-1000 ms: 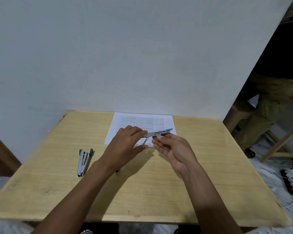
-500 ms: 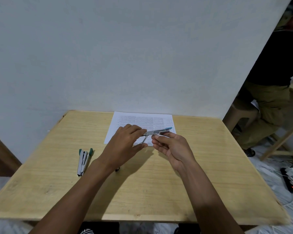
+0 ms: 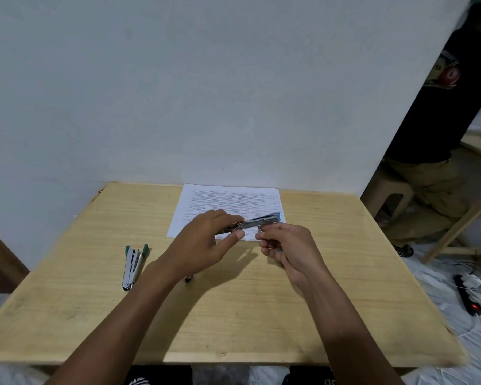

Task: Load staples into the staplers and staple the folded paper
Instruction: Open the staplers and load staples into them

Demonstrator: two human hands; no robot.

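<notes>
1. Nearest, the table (image 3: pixel 233 315) shows its front edge along the bottom of the frame; both forearms cross it, and the bare wood at lower centre leaves room to draw the hands back.
2. A small dark object (image 3: pixel 188 278) lies just under the left wrist; it is too small to name; a careless sweep of the arm could knock it.
3. The green stapler (image 3: pixel 134 262) lies flat at middle left, its green-tipped arms slightly parted; it sits well apart from the hands, I judge parked there to wait its turn.
4. The left hand (image 3: pixel 203 241), at centre, pinches the hinge end of the blue stapler (image 3: pixel 263 218) between thumb and curled fingers; the stapler is raised off the wood with its nose towards the right, probably to offer the magazine to the other hand for loading.
5. The right hand (image 3: pixel 288 245), just right of centre, has its fingers curled towards the thumb just below the stapler's body; it may pinch a staple strip, but I cannot tell.
6. The paper (image 3: pixel 228 200) lies flat beyond the hands, its far edge near the table's back edge; the stapler hangs over its near right corner.
7. The wall (image 3: pixel 178 93) closes the far side, so free room lies near and right; a seated person (image 3: pixel 428 176) is beyond the right edge, well apart.
</notes>
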